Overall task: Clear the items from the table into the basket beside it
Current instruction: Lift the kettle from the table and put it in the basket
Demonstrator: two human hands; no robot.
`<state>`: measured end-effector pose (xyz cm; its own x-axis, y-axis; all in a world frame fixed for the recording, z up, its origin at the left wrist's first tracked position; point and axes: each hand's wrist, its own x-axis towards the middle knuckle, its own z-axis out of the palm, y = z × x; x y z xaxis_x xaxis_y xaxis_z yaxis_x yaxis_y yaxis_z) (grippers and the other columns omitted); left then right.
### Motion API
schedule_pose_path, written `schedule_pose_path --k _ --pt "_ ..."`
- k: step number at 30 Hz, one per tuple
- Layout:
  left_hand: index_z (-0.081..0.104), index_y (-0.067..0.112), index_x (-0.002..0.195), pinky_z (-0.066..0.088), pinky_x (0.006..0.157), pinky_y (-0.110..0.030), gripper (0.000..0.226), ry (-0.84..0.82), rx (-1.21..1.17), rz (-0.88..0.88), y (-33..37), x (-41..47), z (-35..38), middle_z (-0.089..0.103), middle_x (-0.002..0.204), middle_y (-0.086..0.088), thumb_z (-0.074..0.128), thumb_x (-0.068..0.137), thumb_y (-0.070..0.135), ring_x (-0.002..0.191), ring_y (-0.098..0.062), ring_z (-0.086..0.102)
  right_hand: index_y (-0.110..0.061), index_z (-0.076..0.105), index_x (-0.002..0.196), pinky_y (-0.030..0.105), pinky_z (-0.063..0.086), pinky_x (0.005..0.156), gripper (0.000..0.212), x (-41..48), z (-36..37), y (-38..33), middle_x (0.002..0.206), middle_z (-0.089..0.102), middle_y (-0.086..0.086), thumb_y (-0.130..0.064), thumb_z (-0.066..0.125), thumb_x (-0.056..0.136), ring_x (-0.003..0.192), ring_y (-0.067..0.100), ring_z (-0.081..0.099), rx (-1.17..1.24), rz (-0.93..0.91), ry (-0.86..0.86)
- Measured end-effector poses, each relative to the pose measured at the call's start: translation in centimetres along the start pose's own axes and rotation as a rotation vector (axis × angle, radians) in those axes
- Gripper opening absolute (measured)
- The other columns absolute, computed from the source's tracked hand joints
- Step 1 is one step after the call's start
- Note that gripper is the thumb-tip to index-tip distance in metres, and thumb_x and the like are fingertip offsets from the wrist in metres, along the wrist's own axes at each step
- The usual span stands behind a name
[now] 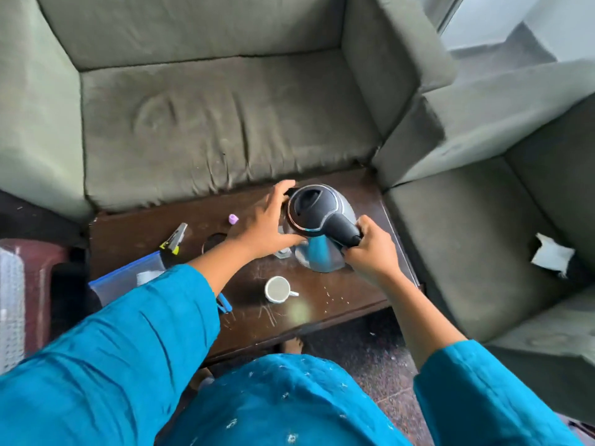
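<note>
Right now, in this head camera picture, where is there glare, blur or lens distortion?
Head view: a soft glare spot lies on the dark table, just right of the white cup; the window corner at top right is overexposed; the right hand on the kettle handle looks slightly motion-blurred; the wide-angle lens bends the sofa edges outward.

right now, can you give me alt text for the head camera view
A person in blue sleeves holds an electric kettle over a dark wooden table, right hand gripping its black handle and left hand against its lid side. A white cup, a small purple cap and a clear blue-edged pouch lie on the table, with green sofas behind.
</note>
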<state>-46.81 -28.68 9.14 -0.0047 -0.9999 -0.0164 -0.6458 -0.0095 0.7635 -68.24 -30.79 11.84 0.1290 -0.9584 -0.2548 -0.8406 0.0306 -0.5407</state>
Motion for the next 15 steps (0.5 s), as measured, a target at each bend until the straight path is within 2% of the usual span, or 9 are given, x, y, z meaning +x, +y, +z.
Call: schedule_pose_path --k 3,6,9,12,15 --pt "0.019 0.031 0.134 0.045 0.094 -0.038 0.096 -0.106 0.154 0.056 -0.6 0.4 1.9 0.047 0.132 -0.006 0.076 0.059 0.049 0.115 -0.027 0.054 -0.019 0.037 0.072 0.03 0.033 0.054 0.026 0.4 -0.5 3.0 0.067 0.055 0.004 -0.015 0.062 0.064 0.068 0.034 0.054 -0.059 0.015 -0.058" --pt "0.019 0.029 0.135 0.044 0.09 -0.036 0.099 -0.125 0.17 -0.057 -1.7 0.1 3.2 0.044 0.132 -0.009 0.079 0.058 0.047 0.109 -0.027 0.055 -0.017 0.04 0.075 0.031 0.034 0.053 0.024 0.7 -0.1 4.5 0.071 0.056 0.004 -0.011 0.061 0.063 0.071 0.034 0.055 -0.103 0.008 -0.111" --pt "0.02 0.026 0.137 0.042 0.095 -0.038 0.099 -0.128 0.124 -0.195 -3.9 -0.3 4.4 0.042 0.136 -0.012 0.082 0.06 0.036 0.115 -0.029 0.051 -0.017 0.048 0.083 0.034 0.04 0.059 0.025 0.7 0.8 5.4 0.083 0.063 0.011 -0.014 0.061 0.063 0.078 0.036 0.058 -0.128 0.0 -0.151" --pt "0.02 0.024 0.137 0.043 0.096 -0.041 0.094 -0.103 0.092 -0.34 -6.4 -0.4 5.4 0.042 0.139 -0.013 0.081 0.066 0.027 0.118 -0.03 0.05 -0.021 0.038 0.072 0.033 0.038 0.056 0.025 0.3 1.7 6.2 0.074 0.061 0.013 -0.014 0.06 0.06 0.071 0.037 0.056 -0.123 0.03 -0.184" --pt "0.023 0.022 0.134 0.044 0.096 -0.041 0.089 -0.069 0.078 -0.44 -8.7 -0.3 6.7 0.043 0.139 -0.014 0.08 0.066 0.022 0.119 -0.03 0.051 -0.021 0.035 0.068 0.032 0.035 0.051 0.029 0.2 3.0 6.4 0.064 0.055 0.003 -0.014 0.062 0.059 0.06 0.03 0.051 -0.113 0.052 -0.23"
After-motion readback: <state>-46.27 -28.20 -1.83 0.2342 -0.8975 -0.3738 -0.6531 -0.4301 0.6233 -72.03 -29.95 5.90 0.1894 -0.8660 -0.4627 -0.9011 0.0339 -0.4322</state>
